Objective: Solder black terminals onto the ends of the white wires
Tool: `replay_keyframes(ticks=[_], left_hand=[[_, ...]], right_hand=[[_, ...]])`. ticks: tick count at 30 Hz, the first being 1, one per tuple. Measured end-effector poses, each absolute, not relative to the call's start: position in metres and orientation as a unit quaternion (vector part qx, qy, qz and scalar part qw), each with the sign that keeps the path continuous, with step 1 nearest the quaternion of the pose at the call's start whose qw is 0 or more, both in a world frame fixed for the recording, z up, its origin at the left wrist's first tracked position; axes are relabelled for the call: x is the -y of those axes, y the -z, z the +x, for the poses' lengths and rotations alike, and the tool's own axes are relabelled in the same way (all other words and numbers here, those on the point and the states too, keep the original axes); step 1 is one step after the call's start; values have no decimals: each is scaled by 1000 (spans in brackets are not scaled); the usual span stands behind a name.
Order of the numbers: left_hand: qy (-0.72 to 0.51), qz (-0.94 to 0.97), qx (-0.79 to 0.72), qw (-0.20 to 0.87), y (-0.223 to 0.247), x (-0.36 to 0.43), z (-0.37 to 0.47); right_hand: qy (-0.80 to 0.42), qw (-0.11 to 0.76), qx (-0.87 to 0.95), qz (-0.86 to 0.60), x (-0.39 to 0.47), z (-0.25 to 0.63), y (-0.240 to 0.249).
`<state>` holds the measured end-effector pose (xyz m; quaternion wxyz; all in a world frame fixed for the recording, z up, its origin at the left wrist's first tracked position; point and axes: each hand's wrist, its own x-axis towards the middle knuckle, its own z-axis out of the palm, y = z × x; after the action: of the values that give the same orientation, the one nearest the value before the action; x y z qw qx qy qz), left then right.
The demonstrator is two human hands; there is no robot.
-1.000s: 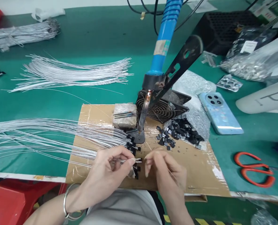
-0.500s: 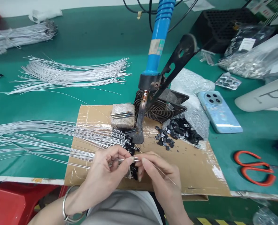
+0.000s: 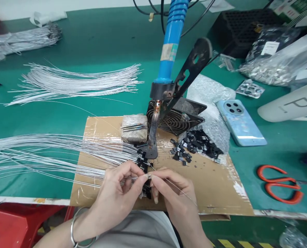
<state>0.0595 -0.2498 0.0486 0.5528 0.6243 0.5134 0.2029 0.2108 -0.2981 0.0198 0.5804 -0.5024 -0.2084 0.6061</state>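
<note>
My left hand (image 3: 118,196) pinches a white wire between thumb and forefinger, over the cardboard. Thumb and forefinger of my right hand (image 3: 178,193) close right beside it, at a small silvery piece at the wire's end, mostly hidden by the fingertips. A thin wire (image 3: 180,190), possibly solder, passes across my right hand. Under my hands lie white wires (image 3: 65,139) with small black connectors (image 3: 143,160) on their ends. A blue-handled soldering iron (image 3: 157,119) hangs tip-down in its black bracket above, apart from my hands.
Cardboard (image 3: 210,193) covers the work area. A fan (image 3: 178,119) stands behind the iron, beside a block (image 3: 134,134) with metal rods. Loose black pieces (image 3: 201,143), a phone (image 3: 246,129) and orange-handled scissors (image 3: 280,179) lie right. More white wires (image 3: 83,81) lie back left.
My right fingertips have shifted slightly left, closer to my left ones, covering more of the silvery piece. The whole view has drifted a little; the objects on the table stay put.
</note>
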Motion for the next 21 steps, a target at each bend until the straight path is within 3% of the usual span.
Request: replay_keyframes(ticks=[21], left_hand=[[-178, 655, -498, 540, -53, 245, 58]], right_hand=[[-688, 504, 162, -496, 289, 228, -28]])
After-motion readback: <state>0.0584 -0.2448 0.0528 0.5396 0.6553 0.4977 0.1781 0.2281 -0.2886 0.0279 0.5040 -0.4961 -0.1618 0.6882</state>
